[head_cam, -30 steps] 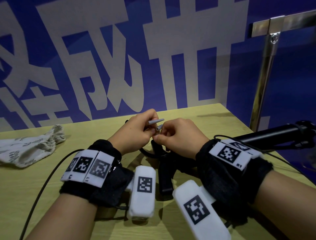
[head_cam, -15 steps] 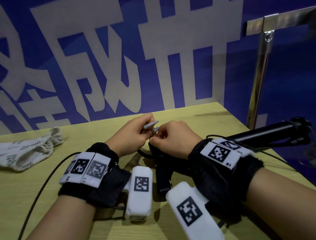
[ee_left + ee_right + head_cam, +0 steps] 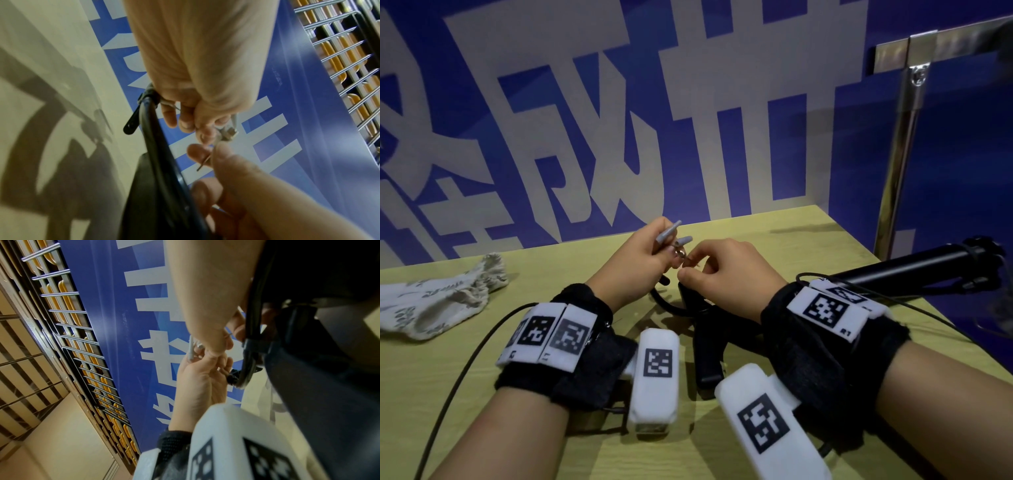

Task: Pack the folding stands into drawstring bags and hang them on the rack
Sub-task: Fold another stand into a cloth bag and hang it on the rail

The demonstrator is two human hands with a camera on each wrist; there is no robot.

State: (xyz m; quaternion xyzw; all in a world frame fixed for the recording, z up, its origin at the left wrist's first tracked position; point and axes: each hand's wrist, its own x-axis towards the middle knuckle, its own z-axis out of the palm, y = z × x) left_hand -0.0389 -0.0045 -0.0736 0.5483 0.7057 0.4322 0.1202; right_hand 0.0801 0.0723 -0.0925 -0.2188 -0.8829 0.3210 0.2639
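Observation:
My left hand (image 3: 671, 250) pinches a small metal clasp (image 3: 681, 253) from which two grey tips (image 3: 669, 231) stick up. Right against it, my right hand (image 3: 688, 267) pinches a thin metal wire piece (image 3: 203, 162) of that clasp between thumb and forefinger. Both hands hover just above a black folding stand (image 3: 709, 356) that lies on the table, and its black cord loop (image 3: 156, 138) hangs below my left fingers. A cream drawstring bag (image 3: 438, 301) lies crumpled at the table's left. The metal rack (image 3: 904, 137) stands at the back right.
A second black stand (image 3: 914, 267), long and tubular, lies at the table's right edge near the rack post. Thin black cables (image 3: 458, 373) run from my wrists over the yellow-green table (image 3: 774, 226). A blue wall with large pale characters closes the far side.
Both hands stay pressed together at the clasp. The grey tips in my left hand have tilted a little more upward, and my right fingers have shifted slightly on the wire piece.

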